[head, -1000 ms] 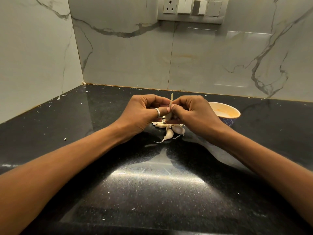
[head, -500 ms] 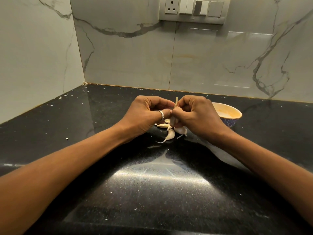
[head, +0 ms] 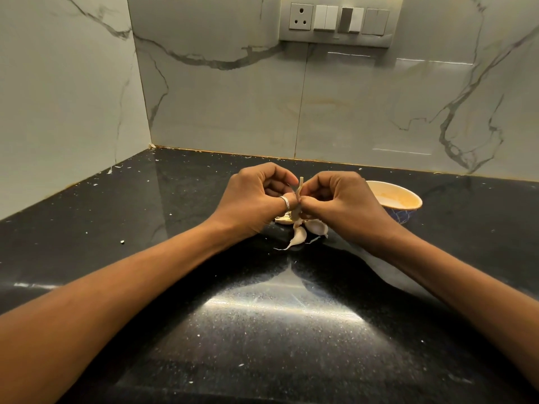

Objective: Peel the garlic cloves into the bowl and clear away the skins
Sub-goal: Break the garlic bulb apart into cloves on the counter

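I see both bare forearms come in from the lower corners and converge toward the middle. The left forearm [head: 116, 293] runs long across the view, and the right forearm [head: 466, 284] enters from the right edge. Both wrists turn inward, so the two hands meet fingertip to fingertip. The left hand [head: 253, 199] has its back toward me and its fingers curled into a loose fist. It wears a plain silver ring [head: 285, 203] on one digit, and its tips pinch a thin, pale garlic stalk [head: 299, 190] that stands upright between the hands. The right hand [head: 341, 202] mirrors it, fingers curled, tips pinching the same stalk from the other side.
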A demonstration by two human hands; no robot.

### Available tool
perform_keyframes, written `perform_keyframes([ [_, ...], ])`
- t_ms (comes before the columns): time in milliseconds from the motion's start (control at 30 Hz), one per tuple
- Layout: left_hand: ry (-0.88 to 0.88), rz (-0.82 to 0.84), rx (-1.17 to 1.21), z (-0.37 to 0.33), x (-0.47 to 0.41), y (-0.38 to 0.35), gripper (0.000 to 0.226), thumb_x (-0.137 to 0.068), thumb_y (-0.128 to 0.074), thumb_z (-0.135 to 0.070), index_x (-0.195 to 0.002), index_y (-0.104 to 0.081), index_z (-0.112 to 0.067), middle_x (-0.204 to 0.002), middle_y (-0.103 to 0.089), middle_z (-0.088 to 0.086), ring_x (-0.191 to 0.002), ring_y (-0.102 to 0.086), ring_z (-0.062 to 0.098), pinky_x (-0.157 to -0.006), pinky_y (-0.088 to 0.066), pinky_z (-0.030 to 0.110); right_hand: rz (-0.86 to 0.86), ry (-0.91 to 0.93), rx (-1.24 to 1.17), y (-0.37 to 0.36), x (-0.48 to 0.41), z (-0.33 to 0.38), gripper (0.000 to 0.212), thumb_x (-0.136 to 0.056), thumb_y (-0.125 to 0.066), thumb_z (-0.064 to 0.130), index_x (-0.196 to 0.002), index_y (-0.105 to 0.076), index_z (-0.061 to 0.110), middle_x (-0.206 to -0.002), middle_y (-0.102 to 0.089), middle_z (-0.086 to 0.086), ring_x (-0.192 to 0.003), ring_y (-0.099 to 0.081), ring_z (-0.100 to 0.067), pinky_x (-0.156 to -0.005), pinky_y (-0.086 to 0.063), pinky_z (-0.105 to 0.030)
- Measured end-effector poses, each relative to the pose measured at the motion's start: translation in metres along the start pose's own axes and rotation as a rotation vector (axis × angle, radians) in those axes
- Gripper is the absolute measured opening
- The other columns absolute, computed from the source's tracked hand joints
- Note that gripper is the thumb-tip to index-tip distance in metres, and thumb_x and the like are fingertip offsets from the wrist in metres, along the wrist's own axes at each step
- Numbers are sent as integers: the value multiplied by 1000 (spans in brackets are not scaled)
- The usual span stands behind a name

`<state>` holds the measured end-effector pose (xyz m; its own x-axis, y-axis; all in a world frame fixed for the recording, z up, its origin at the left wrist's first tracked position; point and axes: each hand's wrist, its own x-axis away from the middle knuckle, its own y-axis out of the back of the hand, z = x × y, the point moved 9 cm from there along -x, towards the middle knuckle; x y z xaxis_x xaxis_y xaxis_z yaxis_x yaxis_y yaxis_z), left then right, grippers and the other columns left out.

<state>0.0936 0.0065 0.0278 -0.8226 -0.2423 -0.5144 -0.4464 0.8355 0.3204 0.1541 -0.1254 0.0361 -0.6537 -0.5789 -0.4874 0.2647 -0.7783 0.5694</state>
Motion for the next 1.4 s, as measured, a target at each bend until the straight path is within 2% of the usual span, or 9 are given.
perform_keyframes([
  [167, -115, -13, -138, -13, 3, 1, 20, -80, -79, -5, -97, -72, -11, -80, -73, 2, -71, -69, 10, -71, -58, 21, 3, 25, 35, 0, 0, 0, 13, -86, -72, 6, -85, -78, 17, -77, -77, 2, -76, -75, -15, -78, -61, -48],
  [300, -129, -29, -175, -14, 4, 2, 23, -80, -79, -6, -101, -69, -11, -81, -74, -1, -72, -70, 9, -71, -58, 20, 21, 28, 42, 1, 1, 1, 15, -89, -71, 6, -89, -79, 18, -80, -78, 4, -78, -75, -14, -80, -61, -46],
  [433, -53, -45, -129, -7, 2, 2, 27, -79, -81, -8, -101, -66, -13, -80, -74, 0, -71, -70, 13, -69, -57, 20, 43, 21, 46, -2, 2, 1, 11, -88, -75, 9, -91, -79, 19, -80, -78, 5, -78, -75, -11, -80, -62, -45],
  [600, 30, -52, -87, 2, -1, 3, 28, -76, -81, -5, -97, -66, -16, -79, -74, 0, -71, -70, 15, -74, -61, 32, 64, 6, 21, -7, 2, -2, 10, -87, -78, 11, -91, -77, 21, -79, -78, 5, -75, -75, -8, -79, -63, -43],
  [767, 130, -18, 38, 13, -2, 1, 26, -79, -77, 1, -96, -64, -15, -81, -74, 7, -71, -70, 20, -75, -61, 41, 92, -35, -24, -10, 1, -7, 10, -89, -75, 9, -93, -75, 18, -81, -79, 1, -78, -77, -15, -82, -62, -48],
  [933, 213, -9, 232, 16, -2, -1, 21, -88, -65, 9, -101, -59, -6, -84, -65, 16, -68, -69, 19, -61, -59, 24, 74, -117, -149, -9, 0, -15, 11, -87, -69, 0, -88, -73, 10, -81, -78, -10, -73, -72, -21, -85, -60, -52],
  [1133, 184, -4, 150, 18, -4, 2, 14, -94, -59, 0, -103, -63, -11, -79, -61, 6, -66, -61, 13, -55, -57, 29, 94, -164, -291, -10, 2, -14, 12, -92, -62, -9, -98, -69, -2, -90, -78, -12, -78, -71, -25, -76, -60, -34],
  [1267, 176, -45, 74, 20, -6, 6, 14, -97, -57, -9, -103, -67, -17, -81, -61, 1, -68, -57, 11, -54, -55, 28, 76, -188, -367, -9, 2, -14, 15, -93, -61, -9, -98, -67, 4, -93, -78, -14, -85, -75, -24, -78, -60, -35],
  [1400, 134, -33, 27, 17, -6, 4, 10, -92, -70, -19, -101, -71, -24, -82, -64, -4, -72, -60, 9, -56, -55, 27, 45, -201, -384, -5, 2, -15, 14, -96, -61, -5, -103, -67, 6, -94, -76, -16, -85, -75, -26, -77, -64, -38],
])
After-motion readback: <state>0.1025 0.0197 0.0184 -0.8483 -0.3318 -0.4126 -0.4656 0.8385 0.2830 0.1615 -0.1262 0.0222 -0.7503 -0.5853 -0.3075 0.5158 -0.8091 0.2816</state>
